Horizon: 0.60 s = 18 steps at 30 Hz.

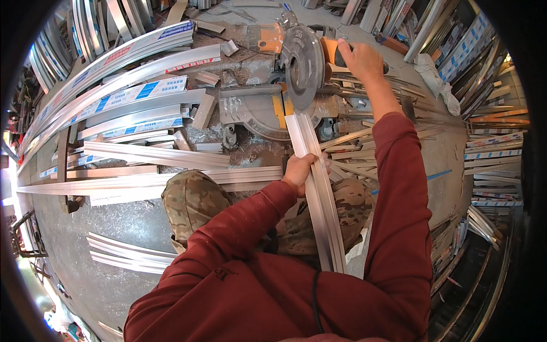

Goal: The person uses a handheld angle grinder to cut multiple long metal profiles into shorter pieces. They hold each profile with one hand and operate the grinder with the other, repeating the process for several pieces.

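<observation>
My left hand [299, 172] is closed around a long silver aluminium profile [321, 199], which runs from my lap up to the saw. Its far end lies near the yellow insert of the saw's round base [250, 114]. My right hand [363, 59] grips the orange-and-black handle [330, 51] of a mitre saw [302, 62]. The saw's head is raised, and its grey round blade and guard stand above the profile's end. Whether the blade is turning I cannot tell.
Long profiles [131, 97], some with blue-and-white film, lie stacked at the left. More profiles [131, 251] rest on the grey floor. Thin strips [353, 139] are heaped right of the saw, with racks of profiles [493, 154] at the far right. Offcuts [204, 111] lie beside the base.
</observation>
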Each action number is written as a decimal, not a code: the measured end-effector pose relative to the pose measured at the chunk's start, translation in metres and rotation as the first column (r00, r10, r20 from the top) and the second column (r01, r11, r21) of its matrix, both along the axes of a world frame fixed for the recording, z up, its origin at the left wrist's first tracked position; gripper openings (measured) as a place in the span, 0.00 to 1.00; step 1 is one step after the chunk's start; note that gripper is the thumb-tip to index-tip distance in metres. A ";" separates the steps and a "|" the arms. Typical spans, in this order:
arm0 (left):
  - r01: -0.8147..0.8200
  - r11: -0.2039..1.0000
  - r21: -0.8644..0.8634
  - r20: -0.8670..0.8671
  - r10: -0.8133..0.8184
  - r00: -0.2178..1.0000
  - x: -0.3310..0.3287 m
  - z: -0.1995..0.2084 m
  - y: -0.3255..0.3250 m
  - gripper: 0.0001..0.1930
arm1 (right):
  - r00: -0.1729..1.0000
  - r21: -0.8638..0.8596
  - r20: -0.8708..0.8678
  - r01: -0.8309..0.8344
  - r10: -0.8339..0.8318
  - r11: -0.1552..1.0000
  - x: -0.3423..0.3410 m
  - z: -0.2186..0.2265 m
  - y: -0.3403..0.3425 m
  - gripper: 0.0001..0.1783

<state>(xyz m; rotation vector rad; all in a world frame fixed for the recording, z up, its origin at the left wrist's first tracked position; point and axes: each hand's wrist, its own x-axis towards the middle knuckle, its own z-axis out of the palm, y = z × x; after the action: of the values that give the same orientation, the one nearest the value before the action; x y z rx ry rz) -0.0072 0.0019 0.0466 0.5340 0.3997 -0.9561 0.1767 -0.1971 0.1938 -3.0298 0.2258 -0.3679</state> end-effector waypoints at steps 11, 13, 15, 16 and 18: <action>-0.032 0.997 -0.070 0.080 0.038 0.996 -0.012 0.002 -0.002 0.18 | 0.999 0.306 0.034 -0.029 0.019 0.952 -0.094 0.021 -0.019 0.22; -0.049 0.996 -0.078 0.148 0.060 0.987 -0.014 0.017 -0.003 0.19 | 0.895 0.538 -0.403 0.064 0.190 0.840 -0.159 0.011 -0.019 0.23; -0.104 0.988 -0.115 0.216 0.127 0.968 -0.015 0.025 -0.002 0.21 | 0.514 0.585 -0.761 0.283 0.395 0.760 -0.215 0.023 -0.002 0.26; -0.123 0.983 -0.139 0.182 0.148 0.972 -0.017 0.046 0.002 0.21 | 0.453 0.553 -0.803 0.327 0.387 0.766 -0.242 0.027 0.011 0.26; -0.163 0.974 -0.159 0.178 0.190 0.965 -0.022 0.069 -0.001 0.21 | 0.481 0.627 -0.714 0.117 0.509 0.770 -0.283 0.030 0.012 0.22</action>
<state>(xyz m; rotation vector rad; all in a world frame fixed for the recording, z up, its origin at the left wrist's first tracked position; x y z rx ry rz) -0.0291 0.0006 0.1160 0.4465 0.1987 -0.7468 -0.1064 -0.1846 0.2242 -2.2233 -0.0106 1.1050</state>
